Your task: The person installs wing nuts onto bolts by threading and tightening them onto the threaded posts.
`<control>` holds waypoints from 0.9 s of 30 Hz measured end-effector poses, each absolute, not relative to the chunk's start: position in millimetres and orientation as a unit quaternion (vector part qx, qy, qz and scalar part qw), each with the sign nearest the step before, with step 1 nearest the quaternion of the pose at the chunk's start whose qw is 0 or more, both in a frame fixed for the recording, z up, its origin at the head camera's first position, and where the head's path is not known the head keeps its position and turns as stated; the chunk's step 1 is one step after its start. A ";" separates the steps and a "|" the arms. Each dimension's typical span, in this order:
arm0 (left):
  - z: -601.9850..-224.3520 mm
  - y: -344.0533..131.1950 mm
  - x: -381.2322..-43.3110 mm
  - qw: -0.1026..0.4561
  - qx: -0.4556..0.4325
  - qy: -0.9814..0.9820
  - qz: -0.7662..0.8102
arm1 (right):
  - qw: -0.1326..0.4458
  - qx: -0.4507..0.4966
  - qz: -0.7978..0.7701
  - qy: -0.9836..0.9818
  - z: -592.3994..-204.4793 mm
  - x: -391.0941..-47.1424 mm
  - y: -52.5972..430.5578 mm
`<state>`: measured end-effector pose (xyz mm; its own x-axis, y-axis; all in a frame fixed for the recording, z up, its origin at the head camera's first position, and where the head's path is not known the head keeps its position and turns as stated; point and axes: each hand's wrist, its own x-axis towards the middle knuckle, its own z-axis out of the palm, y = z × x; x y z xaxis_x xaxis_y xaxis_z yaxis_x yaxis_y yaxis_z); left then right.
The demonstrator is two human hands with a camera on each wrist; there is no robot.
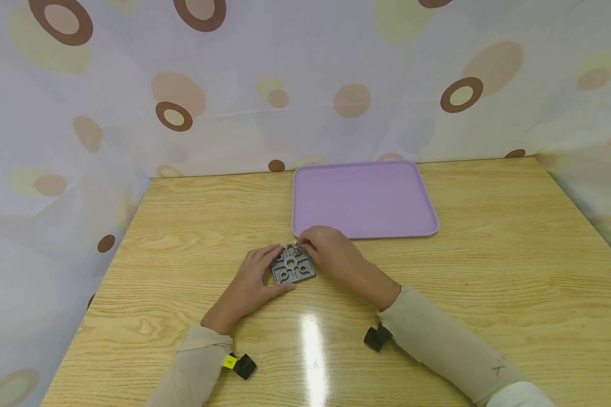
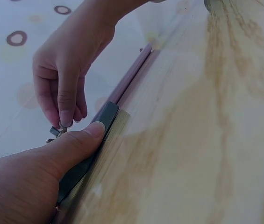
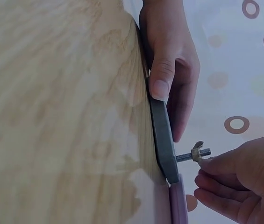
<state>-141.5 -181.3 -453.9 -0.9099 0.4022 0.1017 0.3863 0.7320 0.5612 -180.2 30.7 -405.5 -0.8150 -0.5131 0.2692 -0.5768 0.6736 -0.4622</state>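
A square grey metal plate [image 1: 292, 273] with round bosses and raised ribs lies on the wooden table in the head view. My left hand [image 1: 250, 282] grips it by opposite edges, thumb on the near side and fingers at the far left. From the plate's far corner a threaded bolt [image 3: 184, 157] sticks up, carrying a wing nut [image 3: 196, 152] near its tip. The fingertips of my right hand [image 1: 331, 250] pinch this wing nut, with the thumb against it in the right wrist view. Fingers partly hide the nut in the head view.
Just beyond the plate, a shallow purple tray [image 1: 361, 198] lies near the table's back edge. The wooden table [image 1: 489, 254] extends to both sides. A patterned cloth [image 1: 305, 73] with circles hangs behind and at the sides.
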 end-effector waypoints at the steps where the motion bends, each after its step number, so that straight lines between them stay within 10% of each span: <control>1: -453.7 -181.2 -141.5 0.013 0.212 0.930 0.299 | 0.058 0.299 0.272 -0.913 -405.1 -180.1 30.8; 27: -455.4 -182.8 -141.6 0.009 0.216 0.930 0.296 | 0.045 0.348 0.263 -0.899 -408.1 -181.0 28.0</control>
<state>-141.6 -182.8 -455.4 -0.9061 0.4083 0.1105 0.3972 0.7314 0.5544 -181.0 28.0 -408.1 -0.7537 -0.6023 0.2631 -0.6492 0.6194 -0.4415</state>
